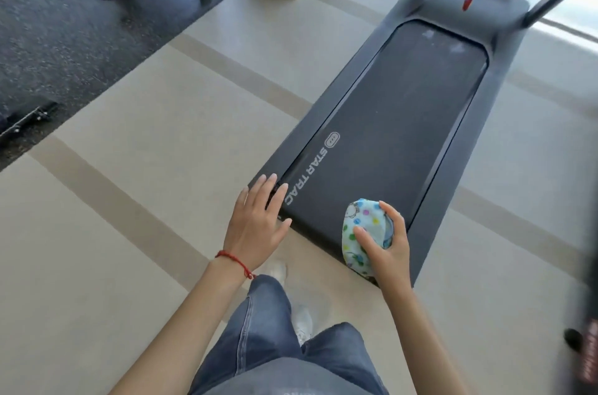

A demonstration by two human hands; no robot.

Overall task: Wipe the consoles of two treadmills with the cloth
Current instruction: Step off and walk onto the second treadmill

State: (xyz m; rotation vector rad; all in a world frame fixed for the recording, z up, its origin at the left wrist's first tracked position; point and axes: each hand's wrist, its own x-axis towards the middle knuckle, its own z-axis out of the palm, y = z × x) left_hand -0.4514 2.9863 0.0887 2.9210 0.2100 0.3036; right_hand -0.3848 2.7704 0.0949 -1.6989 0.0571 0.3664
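Head view, looking down past jeans to a tiled floor. Right hand (386, 244) grips the cloth (364, 234), a bunched, dotted bundle; thumb lies across its near face, fingers curl over its far top edge, and most of the fabric bulges out to the left of the palm. The cloth is held in the air above the rear end of the treadmill (388, 122) deck. Left hand (257, 223) is empty, fingers spread wide, over the deck's rear left corner. Console not in view.
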